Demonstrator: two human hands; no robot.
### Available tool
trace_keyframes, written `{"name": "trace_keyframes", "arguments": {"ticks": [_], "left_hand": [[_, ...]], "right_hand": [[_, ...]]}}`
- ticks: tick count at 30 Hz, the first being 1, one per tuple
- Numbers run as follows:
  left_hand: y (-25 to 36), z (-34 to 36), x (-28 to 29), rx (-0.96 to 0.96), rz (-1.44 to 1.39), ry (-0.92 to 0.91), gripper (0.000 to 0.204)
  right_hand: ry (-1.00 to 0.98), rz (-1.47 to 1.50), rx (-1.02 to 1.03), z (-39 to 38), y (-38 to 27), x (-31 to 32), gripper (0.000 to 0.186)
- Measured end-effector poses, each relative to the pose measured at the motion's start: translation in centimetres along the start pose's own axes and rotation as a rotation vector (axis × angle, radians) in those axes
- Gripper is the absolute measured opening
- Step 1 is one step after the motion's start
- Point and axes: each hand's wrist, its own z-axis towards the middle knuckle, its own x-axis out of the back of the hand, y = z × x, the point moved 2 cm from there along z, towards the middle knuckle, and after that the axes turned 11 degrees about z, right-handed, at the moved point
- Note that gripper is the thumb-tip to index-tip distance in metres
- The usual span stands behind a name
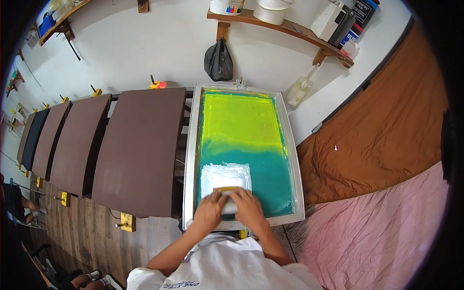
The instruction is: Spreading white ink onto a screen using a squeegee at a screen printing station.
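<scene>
A framed printing screen [299, 174] lies in front of me, its mesh lime yellow [241, 118] toward the back and teal [270, 179] toward me. A patch of white ink [217, 174] lies on its lower left. Both my hands are closed on a squeegee [227, 189] with a yellowish top edge, over the lower part of that patch: my left hand [209, 210] at its left end, my right hand [247, 208] at its right. The squeegee's blade is mostly hidden by my fingers. A metal clamp [240, 83] sits at the frame's back edge.
Brown platens [137, 150] stand in a row leftward. A shelf [290, 31] holds buckets and containers, with a black bag [218, 63] hanging below. Brown [367, 121] and pink [377, 227] fabric hang at the right. Other people's legs [82, 280] show at lower left.
</scene>
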Motion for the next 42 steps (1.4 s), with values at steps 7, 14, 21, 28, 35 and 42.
{"name": "trace_keyframes", "arguments": {"ticks": [7, 14, 21, 28, 35, 42], "left_hand": [[2.7, -3.8, 1.5, -0.005, -0.055, -0.099, 0.052], [0.4, 3.3, 2.2, -0.016, -0.036, 0.029, 0.049], [1.5, -0.4, -0.8, -0.041, 0.011, -0.015, 0.059], [3.7, -1.5, 1.6, -0.033, -0.053, -0.138, 0.055], [-2.0, 4.1, 3.9, 0.083, -0.025, -0.051, 0.042], [-1.9, 2.3, 2.7, -0.044, -0.046, -0.037, 0.047]], "right_hand": [[-0.108, 0.012, -0.095, -4.6, -1.9, 0.1, 0.049], [0.072, -0.063, -0.010, 1.6, 0.2, 1.8, 0.041], [0.061, -0.020, -0.043, -2.4, 0.9, -0.4, 0.042], [-0.061, -0.051, -0.078, -4.1, -1.0, 1.8, 0.046], [-0.044, -0.031, 0.105, 5.8, 1.2, 0.7, 0.041], [-0.093, -0.052, 0.033, 3.5, 0.2, 0.4, 0.037]]}}
